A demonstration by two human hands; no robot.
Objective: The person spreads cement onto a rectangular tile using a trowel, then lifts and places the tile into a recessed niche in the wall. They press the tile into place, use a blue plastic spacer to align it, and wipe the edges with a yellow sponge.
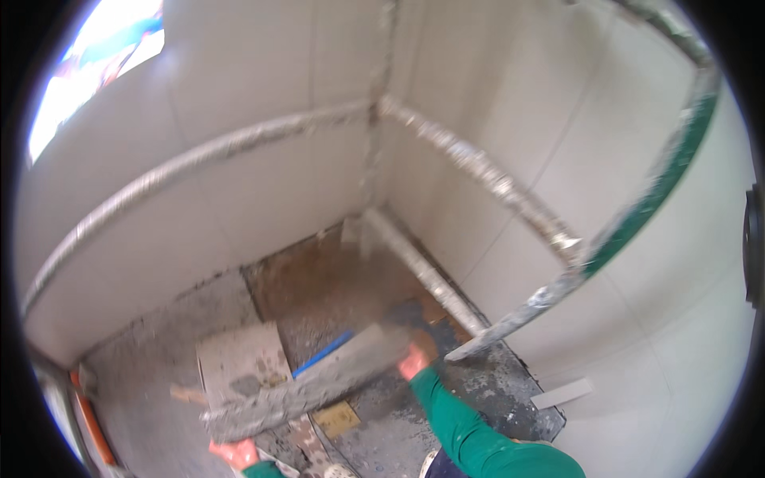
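Observation:
Between my two hands is a long narrow strip of tile or board (307, 386), its upper face coated with wet grey mortar. My right hand (414, 360) grips its far right end, and my left hand (235, 454) holds the near left end from below. The strip is held tilted above the floor, its right end farther from me. Behind it lie a pale square tile (239, 358) and a blue bar (323, 354), both partly covered by the strip. Mortar hides the strip's own surface, and the fingers under it are mostly hidden.
A silvery, mortar-smeared frame of bars (478, 171) crosses the corner, with a green upright section (665, 195) at right. Pale tiled walls (239, 72) rise behind. A white offcut (562, 393) leans by the right wall. An orange bar (96, 418) stands at far left.

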